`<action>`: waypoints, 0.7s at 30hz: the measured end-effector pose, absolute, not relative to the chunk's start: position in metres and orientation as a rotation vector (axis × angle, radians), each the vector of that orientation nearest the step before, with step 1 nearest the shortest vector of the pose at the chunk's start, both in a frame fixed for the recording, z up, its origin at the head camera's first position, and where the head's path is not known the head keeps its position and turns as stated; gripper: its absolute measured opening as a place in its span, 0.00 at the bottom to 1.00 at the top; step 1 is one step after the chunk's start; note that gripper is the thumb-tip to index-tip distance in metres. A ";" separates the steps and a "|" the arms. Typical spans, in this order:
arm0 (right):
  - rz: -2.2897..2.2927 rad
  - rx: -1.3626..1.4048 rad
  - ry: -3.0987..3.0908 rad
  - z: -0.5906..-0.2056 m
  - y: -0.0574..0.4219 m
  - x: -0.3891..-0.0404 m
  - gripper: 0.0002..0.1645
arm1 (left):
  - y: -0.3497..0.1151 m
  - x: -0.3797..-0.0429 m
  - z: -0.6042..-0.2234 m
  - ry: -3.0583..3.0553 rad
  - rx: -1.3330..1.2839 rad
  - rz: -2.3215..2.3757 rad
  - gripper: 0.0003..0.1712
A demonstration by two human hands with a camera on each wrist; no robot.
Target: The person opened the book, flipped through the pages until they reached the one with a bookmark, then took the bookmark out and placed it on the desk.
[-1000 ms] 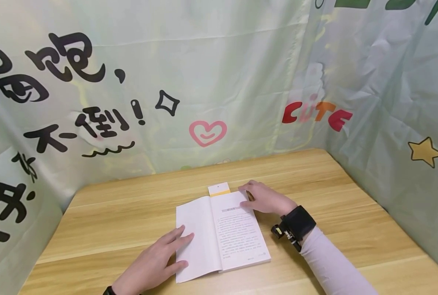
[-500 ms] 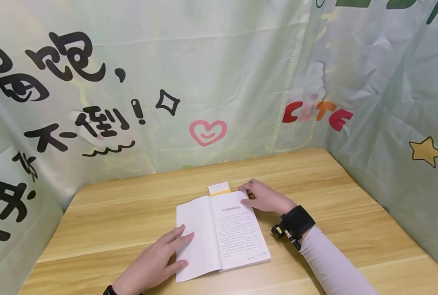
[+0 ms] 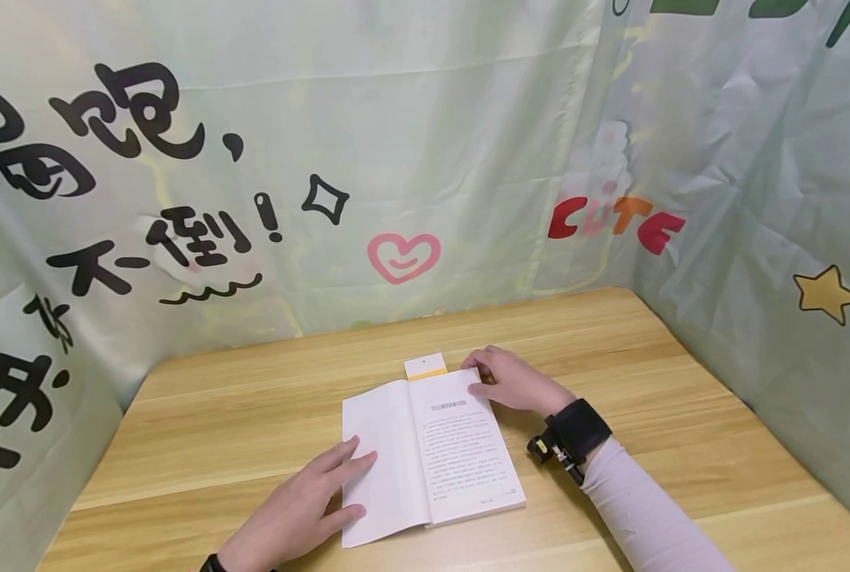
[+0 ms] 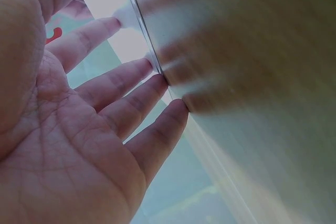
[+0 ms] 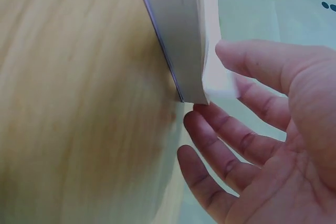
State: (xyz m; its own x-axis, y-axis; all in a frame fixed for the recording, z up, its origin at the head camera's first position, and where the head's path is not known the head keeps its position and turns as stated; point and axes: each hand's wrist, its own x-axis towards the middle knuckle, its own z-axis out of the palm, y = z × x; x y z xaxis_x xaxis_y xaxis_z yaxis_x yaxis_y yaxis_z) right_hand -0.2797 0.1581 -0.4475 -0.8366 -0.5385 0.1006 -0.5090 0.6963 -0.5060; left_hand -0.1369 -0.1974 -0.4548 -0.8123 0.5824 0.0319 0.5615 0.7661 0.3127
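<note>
An open book (image 3: pixel 462 445) lies on the wooden table, its left page (image 3: pixel 382 445) blank and its right page printed with text. Flat, spread fingers of my left hand (image 3: pixel 311 492) rest over the left edge of the blank page; in the left wrist view they reach the book's edge close to the tabletop. My right hand (image 3: pixel 518 380) is at the upper right corner of the book, thumb over the printed page and loosely bent fingers around the corner. In the right wrist view the thick page block (image 5: pixel 181 35) shows beside the fingertips. A white card with a yellow stripe (image 3: pixel 425 366) sticks out above the book.
The wooden table (image 3: pixel 239 413) extends around the book. Printed fabric (image 3: pixel 453 159) hangs behind and at both sides of it. A black wrist strap with a small camera (image 3: pixel 575 433) sits on the right wrist.
The right fingers shift very slightly at the book's corner, with the thumb edging toward the page's rim. My left hand and the book stay put.
</note>
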 end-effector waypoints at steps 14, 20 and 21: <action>-0.825 -0.930 2.948 -0.444 0.161 -0.280 0.17 | -0.198 -0.136 -0.456 2.900 0.950 0.484 0.36; -0.825 -0.936 2.945 -0.445 0.162 -0.282 0.16 | -0.197 -0.137 -0.455 2.890 0.935 0.479 0.36; -0.827 -0.932 2.939 -0.445 0.162 -0.282 0.16 | -0.197 -0.137 -0.455 2.890 0.935 0.480 0.36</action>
State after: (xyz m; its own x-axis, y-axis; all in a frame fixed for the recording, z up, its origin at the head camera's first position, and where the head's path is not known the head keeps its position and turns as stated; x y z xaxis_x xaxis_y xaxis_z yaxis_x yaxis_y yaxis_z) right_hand -0.2819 0.1624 -0.4453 -0.8283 -0.5243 0.1975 -0.5503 0.6955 -0.4620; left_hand -0.1370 -0.1970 -0.4548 -0.8130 0.5813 0.0323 0.5605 0.7666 0.3133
